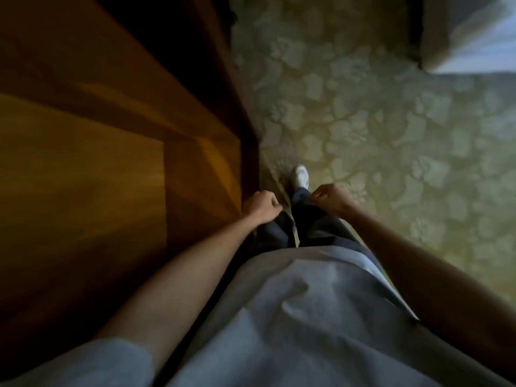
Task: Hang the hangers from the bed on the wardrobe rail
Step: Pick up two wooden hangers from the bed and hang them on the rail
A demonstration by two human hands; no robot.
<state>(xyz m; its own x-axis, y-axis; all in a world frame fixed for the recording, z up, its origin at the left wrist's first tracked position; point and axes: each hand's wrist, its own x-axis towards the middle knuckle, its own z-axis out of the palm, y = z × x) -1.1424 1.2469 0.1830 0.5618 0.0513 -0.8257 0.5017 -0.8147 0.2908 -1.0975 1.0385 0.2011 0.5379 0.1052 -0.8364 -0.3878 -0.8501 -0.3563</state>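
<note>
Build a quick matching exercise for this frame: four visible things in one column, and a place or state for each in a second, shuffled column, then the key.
Things
1. left hand
2. white shoe
3. brown wooden cabinet panel
4. pale patterned carpet

Places or states
A. covers the floor on the right of the view
B. fills the left side of the view
C. loosely curled, holding nothing, next to the wooden panel
D. on the floor ahead, between the two hands

Pairs: 1-C, 2-D, 3-B, 4-A
</note>
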